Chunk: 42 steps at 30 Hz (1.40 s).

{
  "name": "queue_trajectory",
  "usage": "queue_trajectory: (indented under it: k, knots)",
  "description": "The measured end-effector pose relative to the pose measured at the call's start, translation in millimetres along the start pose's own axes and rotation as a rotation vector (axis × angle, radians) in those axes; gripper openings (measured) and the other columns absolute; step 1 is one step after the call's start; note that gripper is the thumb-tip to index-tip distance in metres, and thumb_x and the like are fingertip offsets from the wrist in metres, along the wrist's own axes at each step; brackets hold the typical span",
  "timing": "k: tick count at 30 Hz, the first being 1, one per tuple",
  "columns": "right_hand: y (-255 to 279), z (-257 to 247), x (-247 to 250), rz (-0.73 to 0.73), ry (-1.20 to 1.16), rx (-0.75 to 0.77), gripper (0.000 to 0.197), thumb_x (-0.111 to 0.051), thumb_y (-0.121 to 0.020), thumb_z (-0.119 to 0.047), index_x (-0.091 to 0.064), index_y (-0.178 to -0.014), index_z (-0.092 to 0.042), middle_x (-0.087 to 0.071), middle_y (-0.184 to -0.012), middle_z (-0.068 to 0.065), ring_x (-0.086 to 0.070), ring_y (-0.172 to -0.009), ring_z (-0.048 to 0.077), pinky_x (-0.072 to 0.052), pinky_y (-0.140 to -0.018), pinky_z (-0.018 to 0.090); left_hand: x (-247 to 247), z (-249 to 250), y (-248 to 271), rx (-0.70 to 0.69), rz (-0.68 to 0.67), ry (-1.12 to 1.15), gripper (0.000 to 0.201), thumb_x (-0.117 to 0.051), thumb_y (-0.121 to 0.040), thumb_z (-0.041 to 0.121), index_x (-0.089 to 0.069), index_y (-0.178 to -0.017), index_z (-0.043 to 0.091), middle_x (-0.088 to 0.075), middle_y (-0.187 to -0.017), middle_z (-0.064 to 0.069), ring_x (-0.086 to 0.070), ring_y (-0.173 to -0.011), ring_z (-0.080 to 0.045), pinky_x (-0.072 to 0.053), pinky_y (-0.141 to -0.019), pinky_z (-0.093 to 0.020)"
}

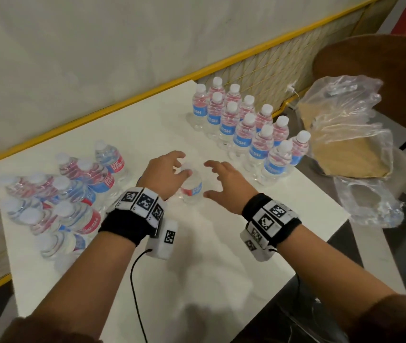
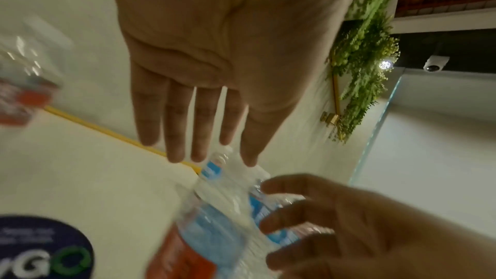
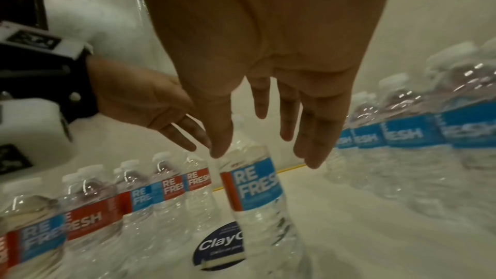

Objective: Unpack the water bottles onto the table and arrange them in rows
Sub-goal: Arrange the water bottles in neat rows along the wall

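White tabletop (image 1: 197, 256), bare across the near half w/ room from centre down to the 6 o'clock edge; far edge runs along a yellow rail (image 1: 123, 105) from 9 to 1 o'clock, right edge drops off toward 4 o'clock beside a crumpled clear plastic wrap (image 1: 352, 134) that sits off the table.

Single water bottle (image 1: 192, 186) stands alone at table centre, between both hands, long axis vertical, white cap up, base on the table; blue/red label faces roughly 3 o'clock in the head view. A dark round sticker (image 3: 218, 245) lies on the table right at its base.

Left hand (image 1: 165, 174) at the bottle's 9 o'clock, fingers spread & loosely bent over the cap; whether the tips touch it, can't tell. Right hand (image 1: 229, 184) at 3 o'clock, fingers splayed wide, not holding anything, just beside the bottle.

Arranged rows of bottles (image 1: 244, 125) upright at 1–2 o'clock, near the right edge, running diagonally. Loose cluster of bottles (image 1: 58, 194) at 9 o'clock, also upright, packed close by the left edge.
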State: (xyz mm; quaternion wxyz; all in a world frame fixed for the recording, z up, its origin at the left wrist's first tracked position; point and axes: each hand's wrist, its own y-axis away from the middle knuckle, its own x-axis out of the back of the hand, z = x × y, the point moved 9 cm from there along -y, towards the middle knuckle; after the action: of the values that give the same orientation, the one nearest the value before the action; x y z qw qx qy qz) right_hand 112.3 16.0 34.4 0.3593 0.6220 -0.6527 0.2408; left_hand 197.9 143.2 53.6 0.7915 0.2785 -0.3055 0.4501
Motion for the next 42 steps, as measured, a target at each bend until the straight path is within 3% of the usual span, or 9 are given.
queue_trajectory:
  k: [2,5,11,16,22,27,32,38,42]
  knots:
    - [-4.7,-13.1,-14.5,-0.021,-0.067,0.008,0.075,-0.072,-0.080,-0.024,-0.030,-0.143,-0.019,-0.041,-0.137,0.008,-0.043,-0.126,0.023,-0.036,-0.105,0.027,21.3,-25.7,2.7,0.075,0.018,-0.138,0.043,-0.061,-0.087,0.036,-0.053,-0.127,0.021,-0.060,-0.120,-0.004,-0.059,-0.108,-0.023,-0.047,-0.094,-0.036]
    - [-11.4,-23.5,-21.3,-0.011,-0.134,0.003,0.077,-0.070,-0.082,-0.024,-0.026,-0.145,-0.019,-0.038,-0.141,0.008,-0.041,-0.128,0.022,-0.029,-0.096,0.017,62.2,-75.8,9.0,0.251,0.069,-0.389,0.049,-0.058,-0.088,0.039,-0.048,-0.132,0.020,-0.049,-0.135,-0.011,-0.050,-0.120,-0.031,-0.043,-0.100,-0.043]
    - [-21.2,-28.1,-20.8,-0.010,-0.096,0.007,0.061,-0.061,-0.089,-0.023,-0.032,-0.143,-0.027,-0.042,-0.140,0.008,-0.045,-0.125,0.024,-0.034,-0.101,0.026,112.4,-119.8,12.9,0.481,0.196,-0.514,0.056,-0.054,-0.091,0.028,-0.032,-0.141,0.017,-0.023,-0.145,-0.017,-0.031,-0.129,-0.041,-0.035,-0.102,-0.052]
    - [-24.0,-26.4,-13.9,0.020,-0.050,-0.005,0.046,-0.056,-0.091,-0.026,-0.042,-0.135,-0.025,-0.054,-0.125,0.010,-0.052,-0.113,0.028,-0.039,-0.093,0.030,113.2,-120.1,-11.8,0.402,0.090,-0.600,0.034,-0.060,-0.088,0.028,-0.058,-0.111,0.003,-0.056,-0.118,-0.019,-0.052,-0.112,-0.035,-0.044,-0.097,-0.041]
    - [-22.7,-16.1,-15.5,0.009,-0.028,-0.054,0.044,-0.059,-0.089,-0.032,-0.046,-0.130,-0.025,-0.055,-0.119,0.010,-0.052,-0.109,0.027,-0.039,-0.087,0.030,78.8,-78.8,-8.3,0.277,0.013,-0.549,0.029,-0.062,-0.085,0.028,-0.067,-0.100,0.004,-0.065,-0.104,-0.015,-0.060,-0.100,-0.031,-0.046,-0.084,-0.034]
    - [-24.8,-15.6,-13.1,0.022,-0.021,-0.060,0.046,-0.060,-0.088,-0.032,-0.045,-0.131,-0.026,-0.056,-0.120,0.010,-0.052,-0.111,0.028,-0.042,-0.090,0.033,29.5,-34.9,2.8,0.144,-0.114,-0.327,0.022,-0.067,-0.076,0.022,-0.068,-0.093,0.009,-0.066,-0.093,-0.007,-0.061,-0.084,-0.026,-0.048,-0.069,-0.029]
    - [-22.0,-16.6,-8.4,-0.010,-0.109,-0.063,0.057,-0.063,-0.087,-0.026,-0.040,-0.139,-0.028,-0.055,-0.127,0.012,-0.054,-0.114,0.028,-0.044,-0.094,0.034,-20.6,-4.4,15.1,0.103,-0.222,-0.183,0.050,-0.070,-0.073,0.025,-0.045,-0.115,0.016,-0.062,-0.100,-0.009,-0.061,-0.086,-0.026,-0.048,-0.068,-0.032]
    - [-1.8,3.1,-7.9,-0.002,-0.133,-0.131,0.054,-0.055,-0.087,-0.011,-0.037,-0.137,-0.018,-0.050,-0.132,0.012,-0.051,-0.119,0.028,-0.042,-0.094,0.030,-29.0,10.7,20.8,0.096,-0.133,-0.121,0.077,-0.067,-0.080,0.028,-0.021,-0.141,0.015,-0.058,-0.118,-0.013,-0.060,-0.100,-0.032,-0.049,-0.079,-0.035]
    - [14.2,2.7,-25.2,-0.075,-0.143,-0.117,0.044,-0.061,-0.081,-0.017,-0.048,-0.123,-0.015,-0.053,-0.125,0.007,-0.054,-0.111,0.025,-0.047,-0.093,0.033,-26.5,8.9,21.5,0.158,-0.120,0.017,0.068,-0.055,-0.088,0.048,-0.024,-0.142,0.019,-0.061,-0.104,-0.009,-0.068,-0.071,-0.027,-0.054,-0.062,-0.031]
